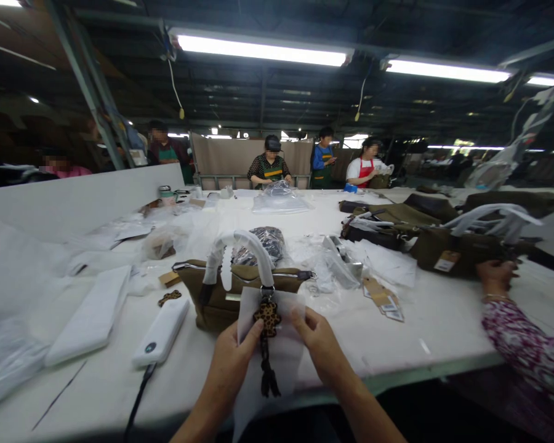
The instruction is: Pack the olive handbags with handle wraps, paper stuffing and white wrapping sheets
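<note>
An olive handbag (212, 298) stands upright on the table in front of me, its handles (253, 241) wrapped in white padding. From a ring on it hangs a leopard-print charm (268, 315) with a dark tassel (268, 378). A sheet of white tissue paper (284, 344) lies behind the charm. My left hand (233, 354) pinches the sheet's left side, its thumb on the charm's edge. The sheet's right edge is between the thumb and fingers of my right hand (321, 338).
A white power bank (161, 335) with a cable and another leopard-print piece (169, 298) lie left. Tags (383, 298) and a metal dispenser (344, 255) lie right. Nearby, a co-worker's hand (496, 277) touches another olive bag (452, 252). Other people work behind the table.
</note>
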Demonstrator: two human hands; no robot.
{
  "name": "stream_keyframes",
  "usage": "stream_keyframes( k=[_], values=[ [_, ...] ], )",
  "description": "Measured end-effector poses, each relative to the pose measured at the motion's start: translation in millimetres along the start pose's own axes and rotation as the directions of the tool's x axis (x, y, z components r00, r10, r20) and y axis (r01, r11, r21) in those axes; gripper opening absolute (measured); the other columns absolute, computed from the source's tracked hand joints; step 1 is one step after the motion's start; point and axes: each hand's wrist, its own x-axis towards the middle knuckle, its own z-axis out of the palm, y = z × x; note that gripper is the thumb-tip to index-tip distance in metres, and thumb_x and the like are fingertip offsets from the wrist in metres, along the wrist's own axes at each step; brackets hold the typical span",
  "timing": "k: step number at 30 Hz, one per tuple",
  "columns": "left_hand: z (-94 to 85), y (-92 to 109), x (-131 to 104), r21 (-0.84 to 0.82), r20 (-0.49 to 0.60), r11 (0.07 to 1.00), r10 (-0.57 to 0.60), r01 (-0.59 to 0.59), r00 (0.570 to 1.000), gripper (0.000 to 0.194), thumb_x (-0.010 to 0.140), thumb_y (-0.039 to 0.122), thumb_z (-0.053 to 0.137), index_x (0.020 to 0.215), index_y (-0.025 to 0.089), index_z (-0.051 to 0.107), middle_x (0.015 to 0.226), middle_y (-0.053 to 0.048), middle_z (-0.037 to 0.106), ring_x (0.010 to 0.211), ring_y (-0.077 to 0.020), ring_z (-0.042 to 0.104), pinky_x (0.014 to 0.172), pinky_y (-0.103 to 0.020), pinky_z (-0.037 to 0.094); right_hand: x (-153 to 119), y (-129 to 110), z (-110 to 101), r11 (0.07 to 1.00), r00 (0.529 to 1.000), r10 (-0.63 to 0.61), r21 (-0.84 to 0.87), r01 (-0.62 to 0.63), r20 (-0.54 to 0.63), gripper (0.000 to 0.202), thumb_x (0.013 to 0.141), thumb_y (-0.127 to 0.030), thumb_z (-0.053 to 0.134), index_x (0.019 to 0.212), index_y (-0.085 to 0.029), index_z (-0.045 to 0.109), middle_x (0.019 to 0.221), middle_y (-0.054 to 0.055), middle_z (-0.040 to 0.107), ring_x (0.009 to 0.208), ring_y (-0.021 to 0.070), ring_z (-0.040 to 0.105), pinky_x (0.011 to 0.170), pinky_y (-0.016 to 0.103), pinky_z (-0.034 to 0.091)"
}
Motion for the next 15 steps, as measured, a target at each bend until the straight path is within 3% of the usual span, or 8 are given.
stream_keyframes(
  k=[3,5,8,11,15],
  values=[
    [2.5,2,-2,-0.047,-0.016,0.999,-0.015,0.015,1.000,0.049,0.081,0.051,0.071,0.114,0.015,0.075,0.112,-0.008,0.078,0.112,-0.0337,0.069,0.100,-0.043,0.053,-5,8,-7,0.945,0.993,0.111,0.307,-0.117,0.036,0.055,0.084,-0.063,0.067,0.111,-0.015,0.075,0.102,0.013,0.077,0.100,0.0322,0.071,0.086,0.046,0.057],
    [5.0,-1,-2,-0.056,-0.059,0.998,0.027,-0.030,0.998,0.050,0.080,0.048,0.072,0.117,0.014,0.074,0.115,-0.009,0.077,0.115,-0.0334,0.068,0.103,-0.044,0.051,-6,17,-6,0.928,0.989,0.136,0.342,-0.146,0.054,0.047,0.078,-0.053,0.079,0.106,-0.017,0.076,0.097,0.011,0.077,0.091,0.0296,0.072,0.080,0.042,0.058],
    [7.0,-6,0,-0.010,-0.104,0.994,0.104,-0.106,0.989,0.050,0.082,0.045,0.070,0.121,0.015,0.071,0.122,-0.009,0.075,0.121,-0.0334,0.064,0.108,-0.045,0.047,-5,28,1,0.968,0.995,0.070,0.235,-0.085,0.072,0.039,0.075,-0.043,0.084,0.106,-0.020,0.076,0.100,0.008,0.076,0.087,0.0248,0.070,0.077,0.036,0.057],
    [6.1,-9,0,0.055,-0.071,0.991,0.129,-0.125,0.989,0.052,0.085,0.049,0.065,0.122,0.014,0.070,0.123,-0.011,0.074,0.118,-0.0340,0.065,0.105,-0.045,0.049,-3,35,8,0.995,0.998,-0.051,0.091,0.048,0.030,0.042,0.085,-0.046,0.075,0.119,-0.021,0.071,0.107,0.007,0.073,0.083,0.0203,0.067,0.070,0.030,0.056],
    [7.8,-12,-4,0.085,-0.062,0.991,0.111,-0.106,0.992,0.056,0.088,0.052,0.061,0.126,0.011,0.067,0.122,-0.013,0.074,0.112,-0.0334,0.068,0.099,-0.042,0.052,-2,43,19,0.996,0.997,-0.073,-0.049,0.073,-0.010,0.051,0.085,-0.052,0.072,0.123,-0.018,0.065,0.100,0.009,0.071,0.065,0.0166,0.061,0.052,0.026,0.053]
  ],
)
